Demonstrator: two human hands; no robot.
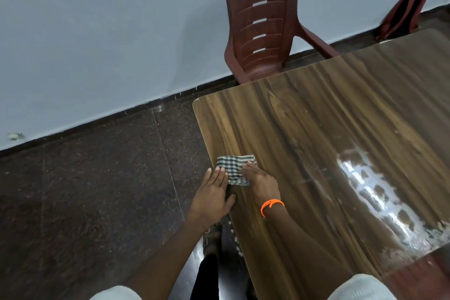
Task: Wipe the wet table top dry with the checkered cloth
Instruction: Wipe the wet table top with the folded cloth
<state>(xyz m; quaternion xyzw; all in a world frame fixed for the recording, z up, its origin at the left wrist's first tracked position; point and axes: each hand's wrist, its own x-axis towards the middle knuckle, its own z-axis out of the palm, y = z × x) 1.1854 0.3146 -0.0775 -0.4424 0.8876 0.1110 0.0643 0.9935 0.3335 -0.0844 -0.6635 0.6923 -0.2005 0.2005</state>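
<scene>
Both hands lie flat on a folded checkered cloth (235, 169) near the wooden table top's (304, 129) left edge: left hand (211, 192) on its near corner, right hand (261, 181) beside it. Water glistens (372, 190) at right.

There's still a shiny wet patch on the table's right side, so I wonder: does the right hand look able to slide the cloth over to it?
Probably yes. The right hand lies flat on the checkered cloth, and only bare table top lies between it and the wet patch.
</scene>
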